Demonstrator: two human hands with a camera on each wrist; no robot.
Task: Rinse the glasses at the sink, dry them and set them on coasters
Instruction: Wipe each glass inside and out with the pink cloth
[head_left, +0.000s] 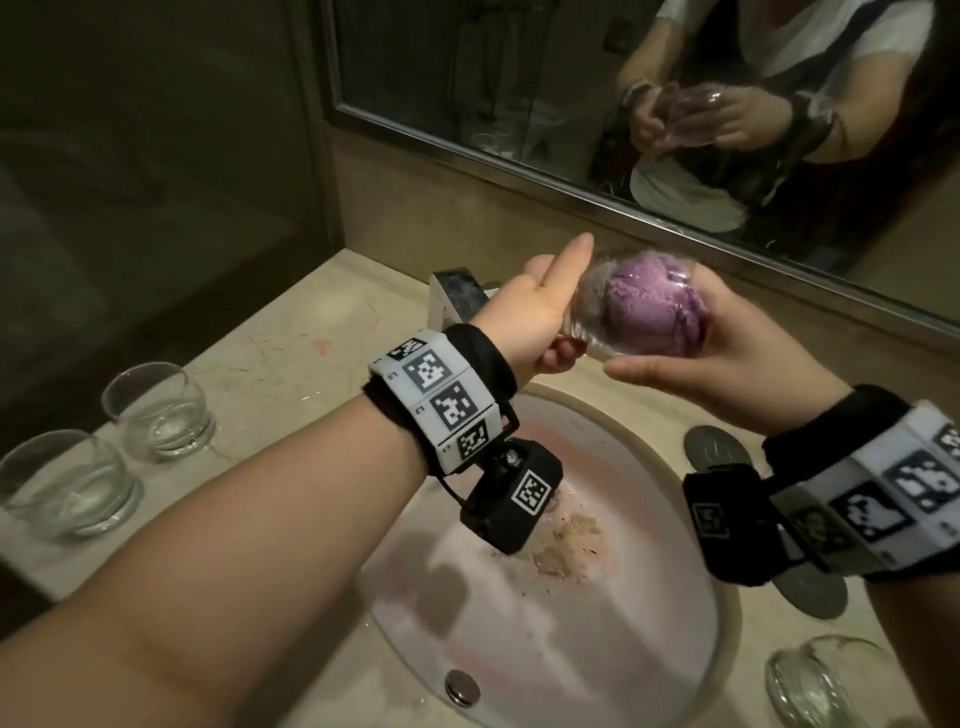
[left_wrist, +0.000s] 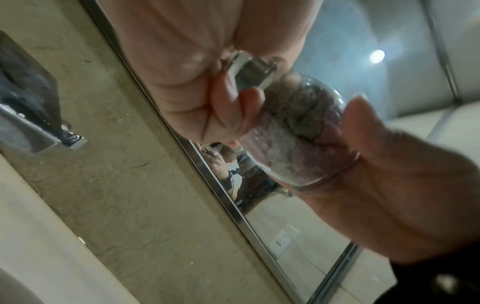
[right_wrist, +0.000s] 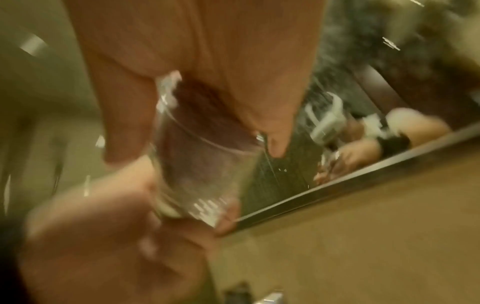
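Clear rounded glass (head_left: 618, 312) on its side, purple cloth (head_left: 654, 306) stuffed inside, held above sink (head_left: 701, 587) at 12 o'clock. Left hand (head_left: 540, 317) grips the base; right hand (head_left: 727, 353) cups the mouth end.

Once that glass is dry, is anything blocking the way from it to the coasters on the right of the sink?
Nothing visible blocks it. The glass, purple cloth stuffed inside, is held over the sink by both hands. The nearer coaster shows bare; the right wrist hides part of the second. Another glass stands nearer the camera.
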